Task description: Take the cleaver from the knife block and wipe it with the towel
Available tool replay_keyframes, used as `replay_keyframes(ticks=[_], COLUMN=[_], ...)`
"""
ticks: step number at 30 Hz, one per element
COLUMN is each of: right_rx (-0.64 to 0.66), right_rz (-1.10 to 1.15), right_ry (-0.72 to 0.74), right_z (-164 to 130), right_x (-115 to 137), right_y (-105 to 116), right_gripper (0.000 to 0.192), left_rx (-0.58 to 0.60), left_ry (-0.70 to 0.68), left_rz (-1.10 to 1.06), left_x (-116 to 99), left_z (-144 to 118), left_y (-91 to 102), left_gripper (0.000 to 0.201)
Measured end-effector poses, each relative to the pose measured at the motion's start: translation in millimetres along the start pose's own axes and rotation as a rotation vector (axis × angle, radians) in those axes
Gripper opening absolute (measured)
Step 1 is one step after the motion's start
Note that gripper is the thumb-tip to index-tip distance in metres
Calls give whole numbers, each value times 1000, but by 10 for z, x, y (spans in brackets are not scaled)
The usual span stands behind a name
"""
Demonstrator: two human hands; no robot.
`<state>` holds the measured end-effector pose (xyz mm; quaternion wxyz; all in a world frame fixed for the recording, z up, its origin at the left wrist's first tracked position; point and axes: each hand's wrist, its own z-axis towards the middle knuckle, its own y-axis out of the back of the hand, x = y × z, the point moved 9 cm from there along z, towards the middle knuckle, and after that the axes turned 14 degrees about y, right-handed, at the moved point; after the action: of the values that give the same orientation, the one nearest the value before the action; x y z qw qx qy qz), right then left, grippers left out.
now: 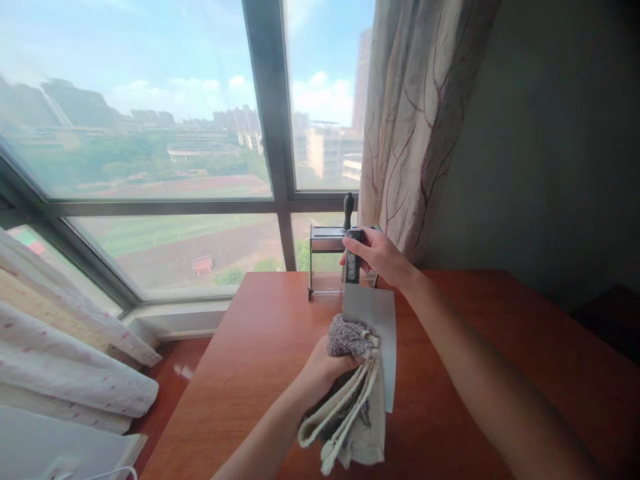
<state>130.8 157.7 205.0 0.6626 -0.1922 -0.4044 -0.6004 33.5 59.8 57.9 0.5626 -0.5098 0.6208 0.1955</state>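
My right hand [379, 255] is closed around the dark handle of a cleaver [384, 317]. Its wide, flat, silvery blade points back toward me above the table. In my left hand [320, 377] is a bunched towel [353, 335], grey and fuzzy on top with pale folds hanging below. The towel lies against the left side of the blade and covers part of it. Just behind the cleaver stands a metal-framed rack [327, 240], partly hidden by my right hand. A black handle [349, 212] sticks up from the rack.
Under both hands is a reddish-brown wooden table [260, 373]. Large windows [175, 247] with grey frames rise behind it. A patterned curtain [415, 113] hangs at the back right, beside a dark wall. More curtain fabric [85, 360] bulges at the left.
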Motion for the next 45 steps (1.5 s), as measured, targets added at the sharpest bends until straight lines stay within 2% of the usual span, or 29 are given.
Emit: replay_keyframes(ticks=[6, 11, 14, 18, 20, 25, 29, 34, 37, 40, 45], right_rx=[-170, -244, -164, -4, 36, 54, 53, 20, -58, -160, -264], right_rz=[-13, 15, 13, 21, 6, -51, -55, -51, -36, -38, -40], right_ry=[-5, -28, -37, -82, -109, -121, -120, -104, -61, -12, -38], right_z=[104, 84, 66, -7, -79, -266, -288, -109, 29, 105, 98], right_x=[26, -1, -16, -61, -101, -183, -183, -83, 21, 112, 79], right_y=[397, 540, 409, 38, -137, -418, -459, -278, -59, 199, 502], right_gripper=[33, 30, 31, 35, 36, 30, 32, 36, 42, 38, 31], left_rx=[58, 105, 130, 152, 119, 0, -26, 0, 41, 63, 104], left_ry=[-38, -22, 13, 20, 8, -51, -89, -92, -87, -69, -65], left_rz=[25, 45, 45, -20, -53, -112, -103, -26, 38, 88, 121], left_x=[-17, 51, 112, 119, 85, -33, -65, -56, -72, -72, -52], left_z=[-14, 3, 13, 11, 18, 55, 64, 31, 2, -14, -34], left_y=[-67, -92, -94, -68, -7, 211, 267, 145, 44, -4, -48], left_gripper=[44, 39, 41, 41, 40, 37, 38, 38, 41, 39, 35])
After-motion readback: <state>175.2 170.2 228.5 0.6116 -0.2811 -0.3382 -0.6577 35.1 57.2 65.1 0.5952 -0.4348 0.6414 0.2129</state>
